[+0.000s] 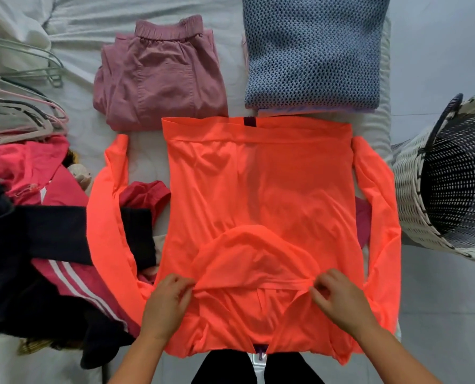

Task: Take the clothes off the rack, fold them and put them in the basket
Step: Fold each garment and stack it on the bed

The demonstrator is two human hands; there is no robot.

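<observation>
**Orange top laid flat on the bed, both hands at its near edge**

A bright orange long-sleeved top (258, 189) lies spread on a bed (92, 23) covered in pale sheeting, its sleeves running down either side of the body panel. The left hand (165, 306) grips a fold of the fabric near the collar, fingers (185, 286) curled and pinching the cloth; the right hand (338, 296) does the same on the opposite side, fingers (320, 284) bent round a raised ridge of orange fabric. Beyond the top, two folded items lie side by side on the bed: mauve trousers (158, 76) with an elastic waistband, and a blue open-knit sweater (312, 51). A woven black-and-white basket (413, 189) stands to the right, just beside the bed, apart from the top. To the left lies an unfolded heap, including a pink garment with white stripes (72, 275) and a dark garment (50, 231), the latter partly under the orange left sleeve. Wire hangers (20, 112) are piled at the upper left.
</observation>
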